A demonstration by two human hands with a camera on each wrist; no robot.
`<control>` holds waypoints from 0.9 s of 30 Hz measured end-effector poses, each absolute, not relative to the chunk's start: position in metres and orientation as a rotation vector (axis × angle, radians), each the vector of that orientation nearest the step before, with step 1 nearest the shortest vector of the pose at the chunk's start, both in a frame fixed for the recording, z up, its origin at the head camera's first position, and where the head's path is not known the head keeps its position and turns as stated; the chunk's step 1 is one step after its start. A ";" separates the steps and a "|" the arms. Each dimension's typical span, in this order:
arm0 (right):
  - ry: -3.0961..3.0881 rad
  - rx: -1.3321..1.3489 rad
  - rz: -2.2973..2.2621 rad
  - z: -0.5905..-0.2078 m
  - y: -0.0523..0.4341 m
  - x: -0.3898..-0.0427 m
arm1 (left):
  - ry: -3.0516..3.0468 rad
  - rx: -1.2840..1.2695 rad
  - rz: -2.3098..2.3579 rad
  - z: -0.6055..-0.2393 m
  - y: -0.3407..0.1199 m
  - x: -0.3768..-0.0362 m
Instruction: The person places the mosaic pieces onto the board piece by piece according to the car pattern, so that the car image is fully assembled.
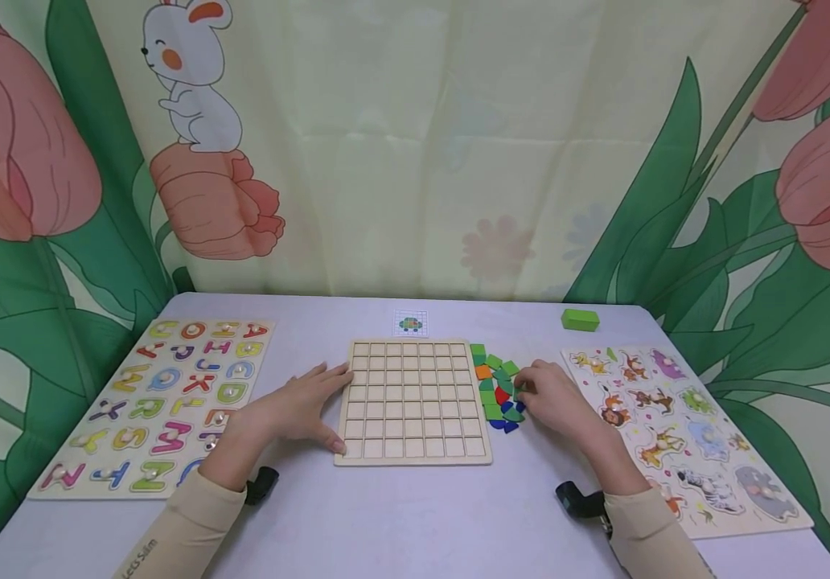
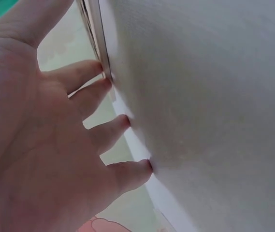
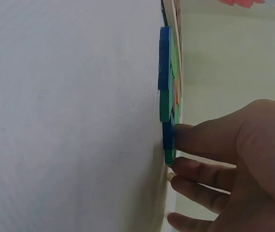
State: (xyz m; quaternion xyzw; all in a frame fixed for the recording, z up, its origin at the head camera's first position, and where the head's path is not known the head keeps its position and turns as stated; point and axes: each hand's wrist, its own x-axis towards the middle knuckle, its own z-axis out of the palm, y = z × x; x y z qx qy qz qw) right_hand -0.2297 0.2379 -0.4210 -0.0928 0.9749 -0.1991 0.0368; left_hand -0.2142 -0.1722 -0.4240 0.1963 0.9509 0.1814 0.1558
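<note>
Our left hand (image 1: 304,404) lies flat, fingers straight, against the grid board (image 1: 413,402) near the desk's (image 1: 415,523) front edge. Our right hand (image 1: 556,396) touches the tiles (image 1: 496,388) with its fingertips; we cannot tell if it holds one. A hard push might scatter them.

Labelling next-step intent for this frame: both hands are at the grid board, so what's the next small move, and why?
Probably: the right hand pinches one tile from the coloured tile pile and lifts it. Its fingertips already touch the pile's right edge, every cell of the wooden grid board is bare, and the left hand lies flat against the board's left edge, steadying it.
</note>
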 end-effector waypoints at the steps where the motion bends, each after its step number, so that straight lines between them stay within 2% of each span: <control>1: 2.989 -0.282 -0.616 -0.421 0.238 -0.230 | 2.724 0.562 0.520 -0.424 -0.172 -0.214; 27: 2.917 -0.201 -0.678 -0.422 0.233 -0.233 | 2.727 0.538 0.545 -0.424 -0.171 -0.213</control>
